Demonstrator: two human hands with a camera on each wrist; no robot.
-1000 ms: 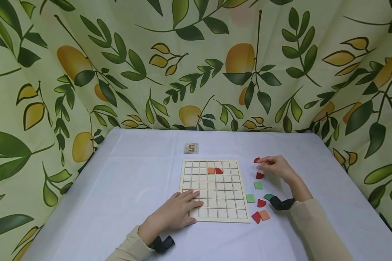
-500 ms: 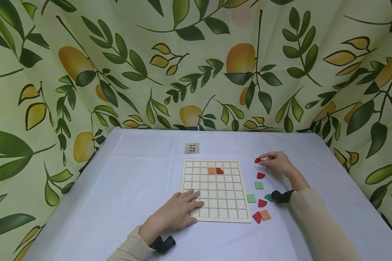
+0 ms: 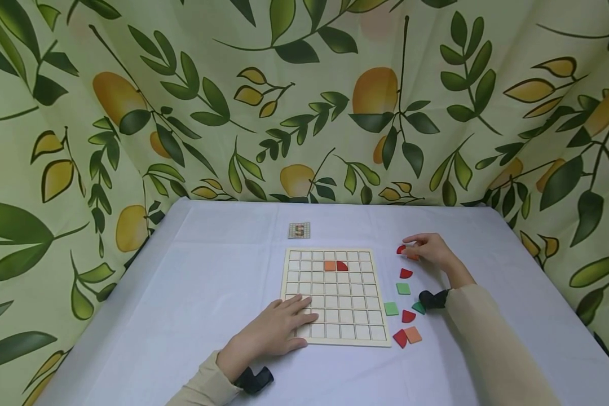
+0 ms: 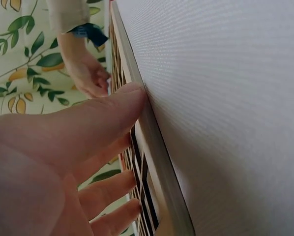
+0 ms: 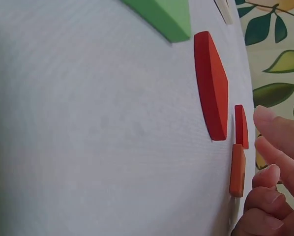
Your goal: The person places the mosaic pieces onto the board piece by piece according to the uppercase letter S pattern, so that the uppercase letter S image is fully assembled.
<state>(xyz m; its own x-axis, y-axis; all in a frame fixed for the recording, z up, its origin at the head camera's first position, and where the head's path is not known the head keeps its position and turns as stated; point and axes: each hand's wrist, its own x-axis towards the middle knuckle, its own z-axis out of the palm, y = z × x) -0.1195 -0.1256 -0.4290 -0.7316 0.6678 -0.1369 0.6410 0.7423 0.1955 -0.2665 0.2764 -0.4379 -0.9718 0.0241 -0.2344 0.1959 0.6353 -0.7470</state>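
Observation:
My left hand (image 3: pixel 274 331) lies with fingers spread on the lower left of a pale gridded board (image 3: pixel 345 334). Its thumb (image 4: pixel 122 101) presses along the board's near edge in the left wrist view. At the back right, my right hand (image 3: pixel 433 251) hovers close over an orange square tile (image 5: pixel 237 172) and a red quarter-circle tile (image 5: pixel 241 127); both lie on the cloth. Its fingers are loosely bent, with nothing between them. On the board sit another orange square (image 3: pixel 330 265) and, right beside it, a red quarter-circle (image 3: pixel 341 266).
Right of the board lie several loose tiles: a red quarter-circle (image 3: pixel 406 273), green squares (image 3: pixel 403 288), a dark green piece (image 3: pixel 418 308) partly behind the wrist camera, and an orange square (image 3: pixel 413 334). A small pattern card (image 3: pixel 299 230) lies behind the board. A leaf-print curtain (image 3: pixel 304 113) hangs behind.
My right hand has moved slightly back and its fingers have parted, so the orange tile now shows beneath them beside the red one. The left hand stays on the board.

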